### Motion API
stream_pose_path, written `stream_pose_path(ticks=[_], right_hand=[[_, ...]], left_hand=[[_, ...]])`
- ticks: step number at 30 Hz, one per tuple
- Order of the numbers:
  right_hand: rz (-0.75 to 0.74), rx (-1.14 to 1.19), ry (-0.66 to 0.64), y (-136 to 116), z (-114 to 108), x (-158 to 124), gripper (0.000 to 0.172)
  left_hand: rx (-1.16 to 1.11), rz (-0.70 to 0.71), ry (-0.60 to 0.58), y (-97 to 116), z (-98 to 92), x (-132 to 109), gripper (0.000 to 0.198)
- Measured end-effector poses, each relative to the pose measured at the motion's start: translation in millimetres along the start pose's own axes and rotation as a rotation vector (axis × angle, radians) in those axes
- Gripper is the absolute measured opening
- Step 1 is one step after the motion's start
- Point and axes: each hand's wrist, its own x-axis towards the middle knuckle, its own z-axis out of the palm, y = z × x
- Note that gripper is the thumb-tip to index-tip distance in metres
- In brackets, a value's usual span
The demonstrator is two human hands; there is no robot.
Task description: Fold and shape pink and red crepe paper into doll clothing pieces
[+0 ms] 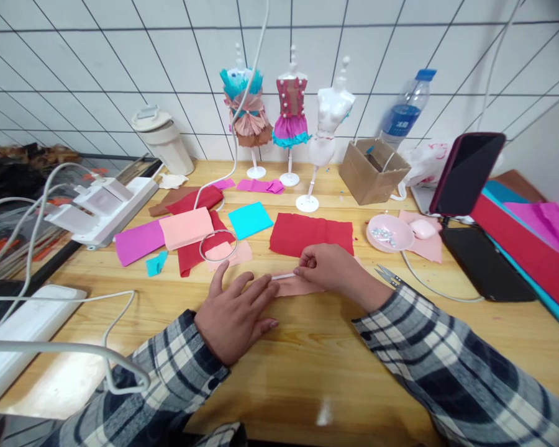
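Pressing on glossy wooden table [307,372] by tiled wall [97,62]: left hand [235,313] flat and released, right hand [335,270] pinching white strip [283,275]

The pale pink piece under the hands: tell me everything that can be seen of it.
The pale pink piece looks like thin crepe paper or cloth. It lies flat on the wooden table, just in front of a red piece. A thin whitish sliver runs along its upper edge. The left hand lies flat, fingertips at its left end. The right hand covers its right part and pinches the upper edge.
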Motion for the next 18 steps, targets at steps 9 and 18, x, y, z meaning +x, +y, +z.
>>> stream_pose_path(ticks=[9,18], right_hand=[[-0.019,-0.004,0.021,0.2,2.8,-1.9,0.013],[-0.026,-0.002,0.029,3.2,4.7,-1.9,0.016]], left_hand=[[-0.041,0.026,-0.046,-1.7,4.7,-1.8,0.06],[-0.053,0.037,-0.176,3.9,12.2,-6.3,0.079]])
